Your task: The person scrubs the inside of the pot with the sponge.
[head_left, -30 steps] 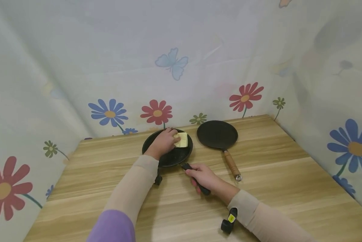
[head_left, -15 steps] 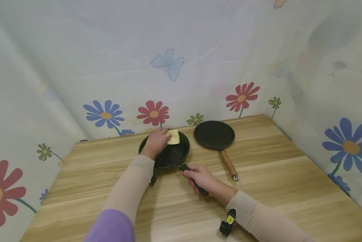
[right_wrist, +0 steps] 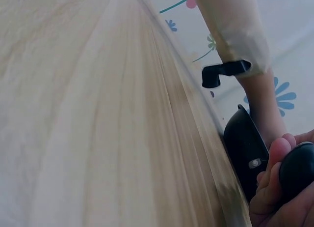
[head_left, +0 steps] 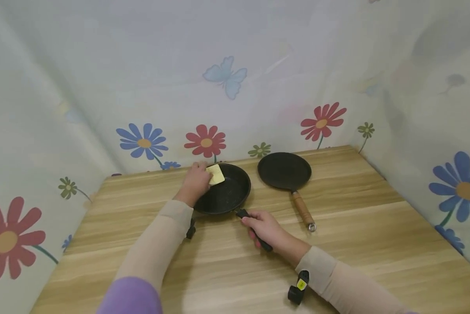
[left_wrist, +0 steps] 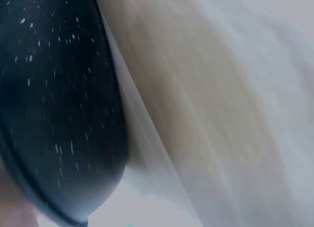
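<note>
A black frying pan [head_left: 225, 198] sits left of the table's middle in the head view, its dark surface flecked with pale specks in the left wrist view. My left hand [head_left: 195, 181] is at the pan's left side, holding a square, pale yellow sponge [head_left: 217, 174] against the inner left wall. The sponge's left part is covered by the fingers. Curled round the pan's black handle [head_left: 243, 213] is my right hand [head_left: 267, 229]; the right wrist view shows those fingers [right_wrist: 274, 180] wrapped about the handle's end. Only a blurred edge of the left hand appears in the left wrist view.
Right of the frying pan lies a flat black griddle pan [head_left: 284, 171] with a wooden handle [head_left: 303, 211] pointing toward me. The wood-grain table [head_left: 349, 209] meets a flower-printed cloth wall [head_left: 172, 96] at the back and sides.
The left hand has slid the sponge leftward across the pan, from its right part to the left wall. The right hand keeps its grip on the handle. The head view shifted slightly.
</note>
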Demonstrator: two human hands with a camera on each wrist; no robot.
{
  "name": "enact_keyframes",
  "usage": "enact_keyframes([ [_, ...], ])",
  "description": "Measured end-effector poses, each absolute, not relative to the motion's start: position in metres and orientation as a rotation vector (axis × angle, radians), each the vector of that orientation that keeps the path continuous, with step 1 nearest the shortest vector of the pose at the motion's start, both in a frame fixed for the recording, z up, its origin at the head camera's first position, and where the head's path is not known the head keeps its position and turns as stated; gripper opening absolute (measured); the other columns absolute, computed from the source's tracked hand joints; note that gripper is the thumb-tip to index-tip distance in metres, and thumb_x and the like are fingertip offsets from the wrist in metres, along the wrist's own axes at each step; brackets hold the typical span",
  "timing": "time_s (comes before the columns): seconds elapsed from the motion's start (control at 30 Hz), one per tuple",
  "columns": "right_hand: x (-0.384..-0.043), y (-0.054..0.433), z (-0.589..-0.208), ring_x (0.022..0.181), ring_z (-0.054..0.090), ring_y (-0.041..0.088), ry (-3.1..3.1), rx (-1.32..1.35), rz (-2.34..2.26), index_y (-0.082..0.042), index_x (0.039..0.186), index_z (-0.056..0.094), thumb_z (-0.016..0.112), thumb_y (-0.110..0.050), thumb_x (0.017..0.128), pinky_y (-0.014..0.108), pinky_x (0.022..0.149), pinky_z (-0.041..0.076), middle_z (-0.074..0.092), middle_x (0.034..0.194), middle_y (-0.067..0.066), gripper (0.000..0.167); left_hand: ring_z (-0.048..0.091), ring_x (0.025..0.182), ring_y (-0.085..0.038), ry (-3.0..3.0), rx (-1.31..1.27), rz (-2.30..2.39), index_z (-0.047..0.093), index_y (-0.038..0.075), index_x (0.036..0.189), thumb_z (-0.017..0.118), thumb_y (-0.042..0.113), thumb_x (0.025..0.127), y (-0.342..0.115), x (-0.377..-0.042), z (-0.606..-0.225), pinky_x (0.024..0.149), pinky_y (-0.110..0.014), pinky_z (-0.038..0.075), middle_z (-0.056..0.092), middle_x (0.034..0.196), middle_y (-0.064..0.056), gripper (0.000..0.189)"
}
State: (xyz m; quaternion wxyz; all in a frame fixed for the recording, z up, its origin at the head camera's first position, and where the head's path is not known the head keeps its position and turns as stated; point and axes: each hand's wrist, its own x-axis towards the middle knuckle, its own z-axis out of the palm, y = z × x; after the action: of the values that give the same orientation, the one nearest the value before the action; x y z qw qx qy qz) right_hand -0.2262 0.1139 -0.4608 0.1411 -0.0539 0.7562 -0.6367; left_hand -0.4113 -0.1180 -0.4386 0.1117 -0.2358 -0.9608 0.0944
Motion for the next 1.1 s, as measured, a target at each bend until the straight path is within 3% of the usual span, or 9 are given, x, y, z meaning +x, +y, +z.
enact_keyframes([
  [0.17,-0.227,0.115,-0.46,0.04,0.044,0.016,2.192,-0.141,-1.834,0.002,0.122,0.064,0.056,-0.023,0.102,0.028,0.04,0.039,0.05,0.06,0.004,0.033,0.052,0.112,-0.043,-2.829,-0.724,0.27,0.077,0.009,0.111,0.078,0.022,0.086,-0.13,-0.403,-0.435,0.096,-0.053,0.047,0.056,0.129,-0.02,0.028],
  [0.4,-0.229,0.117,-0.46,0.04,0.044,0.015,2.16,-0.148,-1.835,0.004,0.127,0.062,0.055,-0.023,0.103,0.029,0.041,0.041,0.05,0.06,0.004,0.037,0.058,0.093,-0.034,-2.777,-0.888,0.341,0.08,0.016,0.111,0.085,0.026,0.081,-0.139,-0.393,-0.43,0.087,-0.048,0.051,0.059,0.101,-0.014,0.032],
  [0.83,-0.229,0.117,-0.459,0.041,0.044,0.015,2.151,-0.147,-1.83,0.003,0.128,0.062,0.056,-0.023,0.102,0.029,0.042,0.04,0.051,0.06,0.004,0.037,0.055,0.091,-0.031,-2.777,-0.98,0.239,0.077,0.018,0.121,0.085,0.026,0.082,-0.149,-0.381,-0.43,0.089,-0.044,0.048,0.062,0.105,-0.012,0.04],
  [1.1,-0.23,0.116,-0.463,0.039,0.045,0.016,2.175,-0.207,-1.809,0.004,0.111,0.065,0.055,-0.022,0.103,0.029,0.041,0.04,0.05,0.058,0.004,0.029,0.055,0.093,-0.032,-2.779,-1.027,0.161,0.076,0.014,0.121,0.083,0.022,0.085,-0.145,-0.385,-0.426,0.088,-0.044,0.047,0.061,0.107,-0.013,0.038],
])
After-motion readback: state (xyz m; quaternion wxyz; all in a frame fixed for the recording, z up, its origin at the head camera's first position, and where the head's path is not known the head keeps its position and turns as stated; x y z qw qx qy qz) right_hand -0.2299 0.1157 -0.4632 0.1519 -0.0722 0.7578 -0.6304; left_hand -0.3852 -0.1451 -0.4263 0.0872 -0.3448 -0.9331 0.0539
